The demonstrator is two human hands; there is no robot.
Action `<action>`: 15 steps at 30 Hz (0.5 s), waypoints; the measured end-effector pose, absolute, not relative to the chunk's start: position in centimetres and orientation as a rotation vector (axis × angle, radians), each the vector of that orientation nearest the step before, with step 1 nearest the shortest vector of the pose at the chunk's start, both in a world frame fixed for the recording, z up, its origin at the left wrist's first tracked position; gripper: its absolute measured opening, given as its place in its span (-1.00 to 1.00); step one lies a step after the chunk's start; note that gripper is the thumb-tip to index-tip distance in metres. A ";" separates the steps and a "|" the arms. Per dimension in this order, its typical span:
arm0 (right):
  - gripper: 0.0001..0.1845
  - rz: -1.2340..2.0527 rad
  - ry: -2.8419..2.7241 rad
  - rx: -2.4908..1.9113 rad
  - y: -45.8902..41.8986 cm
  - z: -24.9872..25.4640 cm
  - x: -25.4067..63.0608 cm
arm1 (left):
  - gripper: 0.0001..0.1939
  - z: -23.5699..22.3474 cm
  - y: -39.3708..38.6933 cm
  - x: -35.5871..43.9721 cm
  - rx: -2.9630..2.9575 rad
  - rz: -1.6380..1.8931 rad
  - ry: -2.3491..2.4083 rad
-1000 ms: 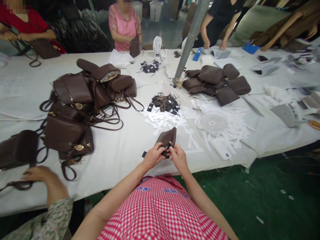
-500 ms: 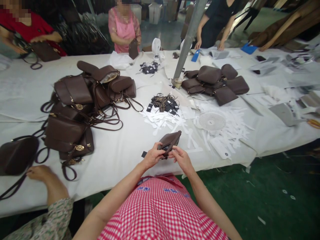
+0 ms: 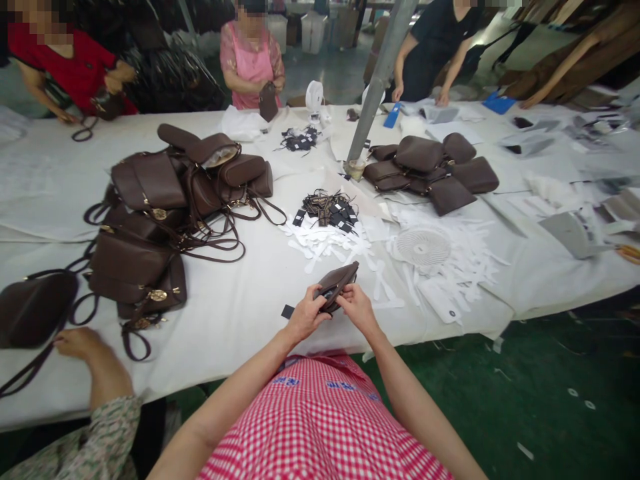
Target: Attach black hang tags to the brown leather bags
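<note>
Between my hands, over the front of the white-covered table (image 3: 240,333), is a small dark brown pouch (image 3: 339,277) with its mouth parted. My left hand (image 3: 307,315) is closed on the pouch's left side, the thumb at the opening. On the right side of the mouth, my right hand (image 3: 357,308) pinches the edge. What lies inside the pouch is too dark to make out. A black tag (image 3: 287,311) shows just left of my left hand. Beyond the pouch are white paper strips (image 3: 327,243) and a heap of black tags (image 3: 327,210).
Brown handbags with straps (image 3: 145,180) are piled on the left, and brown pouches (image 3: 425,163) at the back right. A small white fan (image 3: 423,247) lies among strips. A metal pole (image 3: 373,93) rises from the table. A co-worker's hand (image 3: 77,343) holds a strap at lower left.
My right hand has moved slightly up and left against the pouch's edge, and the mouth looks wider. At the far left, a co-worker in red has shifted a brown bag.
</note>
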State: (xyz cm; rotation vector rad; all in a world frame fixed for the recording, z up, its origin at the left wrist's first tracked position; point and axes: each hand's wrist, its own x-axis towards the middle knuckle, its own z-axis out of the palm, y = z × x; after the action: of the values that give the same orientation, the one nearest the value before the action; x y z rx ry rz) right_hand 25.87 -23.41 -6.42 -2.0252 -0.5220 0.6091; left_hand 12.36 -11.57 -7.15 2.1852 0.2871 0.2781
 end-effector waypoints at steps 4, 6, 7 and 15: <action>-0.93 0.482 -0.671 -2.210 -22.5 -5.8 25.8 | -0.81 -7.6 -11.8 12.5 2.196 0.335 0.333; -0.89 0.328 -0.963 -2.354 -22.6 -5.0 26.3 | -0.84 -7.6 -11.7 12.4 2.191 0.363 0.351; -0.84 0.263 -1.124 -2.418 -22.7 -4.4 26.8 | -0.86 -7.5 -11.5 12.4 2.187 0.371 0.351; -0.76 0.736 -1.381 -2.263 -22.1 -2.4 28.6 | -0.87 -7.9 -10.9 12.5 2.083 0.456 0.252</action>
State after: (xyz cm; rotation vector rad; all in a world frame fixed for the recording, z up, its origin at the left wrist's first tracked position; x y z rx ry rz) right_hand 28.57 -22.10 -2.36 -2.2633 -1.3811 0.7363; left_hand 12.46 -10.86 -7.90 2.0832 0.2517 0.4557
